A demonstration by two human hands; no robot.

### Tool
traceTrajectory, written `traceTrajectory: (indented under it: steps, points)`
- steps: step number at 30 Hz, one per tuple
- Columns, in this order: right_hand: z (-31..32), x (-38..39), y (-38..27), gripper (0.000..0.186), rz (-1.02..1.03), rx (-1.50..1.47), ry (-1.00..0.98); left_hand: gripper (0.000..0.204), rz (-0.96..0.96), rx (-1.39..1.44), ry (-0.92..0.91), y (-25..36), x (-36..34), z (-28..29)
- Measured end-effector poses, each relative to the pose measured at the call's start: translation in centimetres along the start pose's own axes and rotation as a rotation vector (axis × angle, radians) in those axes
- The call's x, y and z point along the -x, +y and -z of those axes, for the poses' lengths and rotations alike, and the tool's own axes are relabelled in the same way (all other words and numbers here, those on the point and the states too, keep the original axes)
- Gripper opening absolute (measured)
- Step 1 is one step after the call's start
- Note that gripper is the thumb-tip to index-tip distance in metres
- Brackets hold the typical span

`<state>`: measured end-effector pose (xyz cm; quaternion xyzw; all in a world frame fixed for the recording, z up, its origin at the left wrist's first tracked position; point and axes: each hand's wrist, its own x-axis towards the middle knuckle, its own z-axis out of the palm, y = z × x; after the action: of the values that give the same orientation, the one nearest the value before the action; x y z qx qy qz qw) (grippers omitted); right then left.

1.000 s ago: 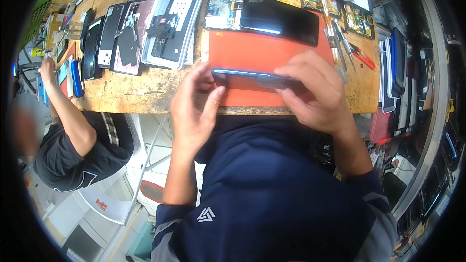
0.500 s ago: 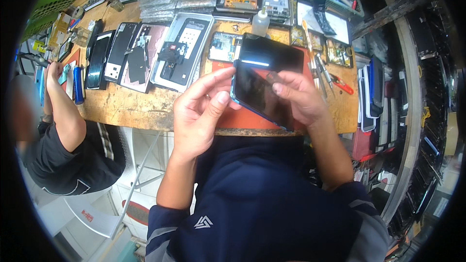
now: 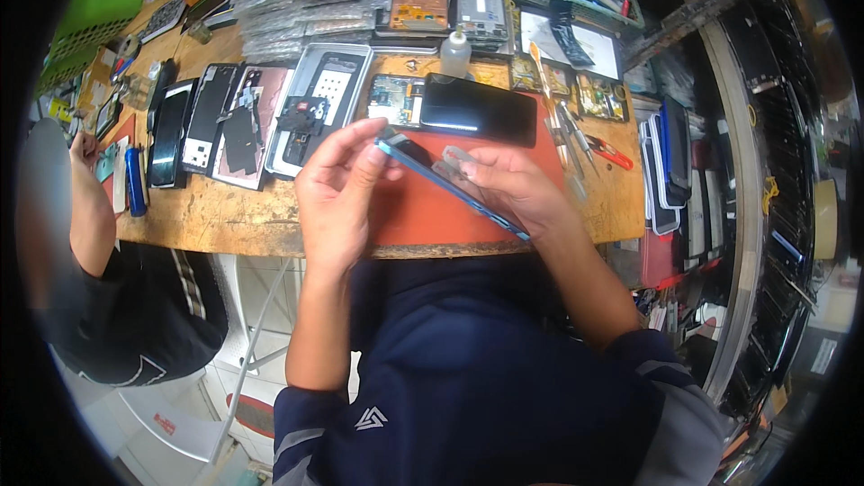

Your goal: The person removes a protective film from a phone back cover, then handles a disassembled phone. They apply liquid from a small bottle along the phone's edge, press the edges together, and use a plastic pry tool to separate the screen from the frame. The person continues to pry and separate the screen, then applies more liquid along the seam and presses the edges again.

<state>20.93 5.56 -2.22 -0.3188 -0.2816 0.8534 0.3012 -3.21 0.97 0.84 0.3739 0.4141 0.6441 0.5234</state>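
Observation:
A smartphone (image 3: 450,184) with a blue frame is tilted nearly edge-on above the orange-red mat (image 3: 405,223). My left hand (image 3: 340,189) is closed on its upper left corner, between thumb and fingers. My right hand (image 3: 517,184) pinches a thin, greyish see-through pick (image 3: 459,157) between thumb and fingers, beside the phone's face. The phone's lower right end reaches the palm of that hand. Behind them, a dark phone panel (image 3: 477,110) lies on the mat, next to an opened phone (image 3: 393,99) with its circuit board showing.
Several opened phones (image 3: 241,130) and a white box (image 3: 315,108) line the bench's left. A dropper bottle (image 3: 455,56) stands behind the mat; tweezers (image 3: 576,139) and red-handled pliers (image 3: 612,153) lie right. At far left is another person's arm (image 3: 90,207).
The phone has turned from showing its dark face to nearly edge-on. Both hands have shifted slightly left with it. The other person's arm has moved left.

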Motion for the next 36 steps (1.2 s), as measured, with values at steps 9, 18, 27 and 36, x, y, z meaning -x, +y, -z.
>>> traceTrajectory:
  steps: [9, 18, 27, 36]
  points:
    - [-0.7, 1.1, -3.1, 0.016, 0.489, 0.832, 0.08, 0.035, 0.121, -0.28, -0.026, 0.9, 1.6, 0.9]
    - [-0.7, 1.5, -2.8, 0.018, 0.661, 1.167, 0.087, 0.077, -0.305, -1.251, -0.32, -1.1, 1.8, -1.9]
    - [1.4, -2.0, -7.5, 0.041, 0.789, 1.157, 0.412, 0.09, -0.208, -1.352, -0.452, -0.4, 0.6, -1.8]
    - [1.7, -11.3, -7.0, 0.052, 1.039, 1.612, 0.442, 0.078, -0.196, -1.323, -0.474, 0.2, 1.0, -1.6]
